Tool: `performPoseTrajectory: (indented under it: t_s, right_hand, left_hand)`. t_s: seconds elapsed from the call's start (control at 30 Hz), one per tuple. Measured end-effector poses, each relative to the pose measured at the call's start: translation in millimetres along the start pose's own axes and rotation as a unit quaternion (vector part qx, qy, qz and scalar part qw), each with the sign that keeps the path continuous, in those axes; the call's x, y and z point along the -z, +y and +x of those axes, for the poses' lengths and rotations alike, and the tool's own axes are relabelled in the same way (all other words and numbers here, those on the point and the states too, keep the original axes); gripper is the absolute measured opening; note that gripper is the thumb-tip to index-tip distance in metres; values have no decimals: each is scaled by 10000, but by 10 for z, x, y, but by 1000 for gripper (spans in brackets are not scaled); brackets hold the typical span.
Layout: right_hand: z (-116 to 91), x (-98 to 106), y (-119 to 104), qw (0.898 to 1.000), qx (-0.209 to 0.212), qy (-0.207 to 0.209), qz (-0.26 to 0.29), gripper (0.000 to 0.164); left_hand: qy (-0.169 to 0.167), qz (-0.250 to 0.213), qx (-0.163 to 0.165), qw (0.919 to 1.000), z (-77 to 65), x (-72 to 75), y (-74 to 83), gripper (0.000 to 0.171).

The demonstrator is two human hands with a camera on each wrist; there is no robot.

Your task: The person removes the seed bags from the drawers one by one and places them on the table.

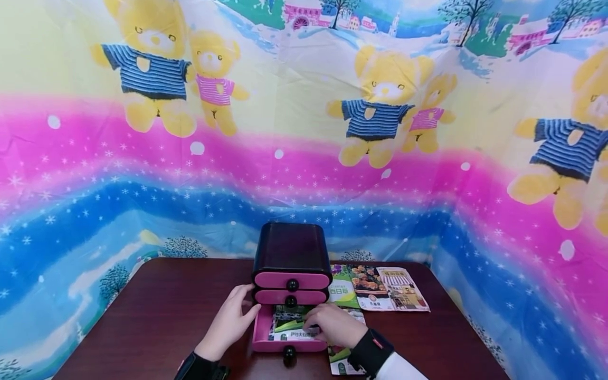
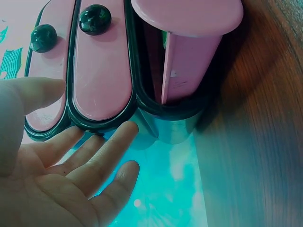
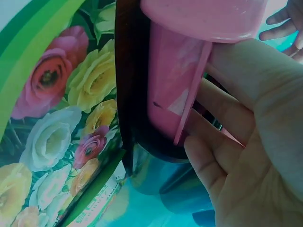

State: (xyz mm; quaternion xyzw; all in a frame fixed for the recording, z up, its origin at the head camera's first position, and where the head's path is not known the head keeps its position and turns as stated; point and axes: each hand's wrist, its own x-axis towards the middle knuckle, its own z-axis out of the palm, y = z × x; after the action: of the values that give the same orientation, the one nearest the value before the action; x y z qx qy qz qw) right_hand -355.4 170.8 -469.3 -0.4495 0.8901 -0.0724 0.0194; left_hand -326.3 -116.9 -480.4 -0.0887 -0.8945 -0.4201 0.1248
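A small black cabinet (image 1: 291,245) with pink drawers stands on the table. Its bottom drawer (image 1: 262,326) is pulled out, and a printed packet (image 1: 284,328) with a green band and flower picture lies inside. My left hand (image 1: 229,319) is at the cabinet's left side; in the left wrist view its fingers (image 2: 106,158) are spread loosely near the upper drawers' edges, holding nothing. Over the drawer's right part reaches my right hand (image 1: 338,324), fingertips at the packet. Its fingers (image 3: 220,146) look loosely bent in the right wrist view. Whether they pinch the packet is partly hidden.
Several printed packets, one with orange flowers (image 1: 370,285) and one with a striped awning (image 1: 404,290), lie right of the cabinet. Another packet (image 1: 342,361) lies partly under the right forearm. A bear-print cloth (image 1: 285,184) hangs behind the brown table (image 1: 180,295).
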Motion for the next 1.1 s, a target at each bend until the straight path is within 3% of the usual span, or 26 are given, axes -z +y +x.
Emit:
performPoseTrajectory:
  t_s: [0.27,0.47,0.73,1.1]
  right_hand:
    - [50,-3,4,9995,156,-120,243,38]
    - [96,-43,20,9989,24,-371,292,51]
    - [138,-168,93,9994,100,-163,276,43]
    - [57,-176,87,9981,338,205,471,22]
  left_hand:
    - [-5,-64,-15,10000,-11,14,12,49]
    - [-24,-91,-5,10000,-23,27,23,48]
    - [-51,-99,0,9999,-27,28,17,49]
    - [-50,-121,-22,9999,-33,34,22,48]
